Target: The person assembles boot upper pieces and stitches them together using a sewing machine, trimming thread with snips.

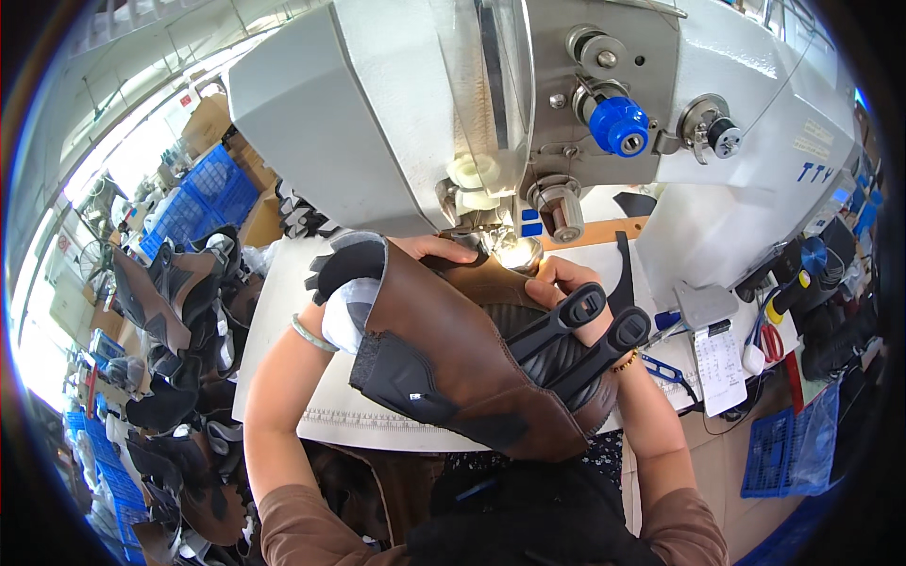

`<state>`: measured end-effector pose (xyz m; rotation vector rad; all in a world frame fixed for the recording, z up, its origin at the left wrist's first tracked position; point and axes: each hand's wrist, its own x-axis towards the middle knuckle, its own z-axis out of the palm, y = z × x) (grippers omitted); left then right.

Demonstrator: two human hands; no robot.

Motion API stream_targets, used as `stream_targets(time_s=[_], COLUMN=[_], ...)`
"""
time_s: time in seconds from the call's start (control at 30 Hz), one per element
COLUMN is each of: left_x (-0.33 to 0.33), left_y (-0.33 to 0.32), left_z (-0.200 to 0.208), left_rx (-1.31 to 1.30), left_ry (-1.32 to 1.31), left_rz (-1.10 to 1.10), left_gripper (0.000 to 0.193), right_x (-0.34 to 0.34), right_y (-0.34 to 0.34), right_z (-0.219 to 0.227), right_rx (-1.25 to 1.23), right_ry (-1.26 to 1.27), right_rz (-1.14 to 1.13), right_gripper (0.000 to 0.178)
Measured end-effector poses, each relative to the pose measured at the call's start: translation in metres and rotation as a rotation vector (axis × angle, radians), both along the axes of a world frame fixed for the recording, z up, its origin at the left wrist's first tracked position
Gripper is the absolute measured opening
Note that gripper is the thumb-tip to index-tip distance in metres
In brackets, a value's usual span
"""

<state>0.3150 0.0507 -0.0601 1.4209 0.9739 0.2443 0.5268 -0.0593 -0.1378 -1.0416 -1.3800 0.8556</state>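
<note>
A brown leather boot upper (444, 330) with black straps (566, 341) and a black patch lies tilted across the white table, its near end overhanging the front edge. My left hand (427, 248) grips its far edge, thumb on top, the other fingers hidden behind the leather. On the other side, my right hand (570, 283) pinches the same edge with curled fingers. Between both hands the leather sits under the needle area of a large sewing machine (377, 104), lit by a small lamp (519, 255). The stitching point itself is hard to make out.
Stacked boot uppers (184, 321) hang and lie at the left, with a blue crate (203, 198) behind. Right of the machine are red-handled scissors (772, 344), a blue cutter (663, 369) and a paper slip (720, 370). Another blue crate (766, 455) stands lower right.
</note>
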Motion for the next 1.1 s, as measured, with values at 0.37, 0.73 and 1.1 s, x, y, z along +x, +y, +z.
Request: stream_targets(time_s=[0.37, 0.73, 1.1], left_x=[-0.014, -0.023, -0.038], left_y=[0.004, 0.006, 0.007], left_z=[-0.013, -0.023, -0.035], left_rx=[0.044, 0.123, 0.197], left_ry=[0.038, -0.074, -0.18], left_rz=[-0.253, -0.202, -0.132], left_gripper=[0.018, 0.017, 0.016], right_x=[-0.008, -0.014, -0.017], right_y=[-0.003, 0.001, -0.003], right_z=[0.0, 0.0, 0.003], right_rx=[0.194, 0.434, 0.323], right_ry=[-0.141, -0.255, -0.188], right_rz=[-0.09, -0.125, -0.094], right_gripper=[0.023, 0.021, 0.021])
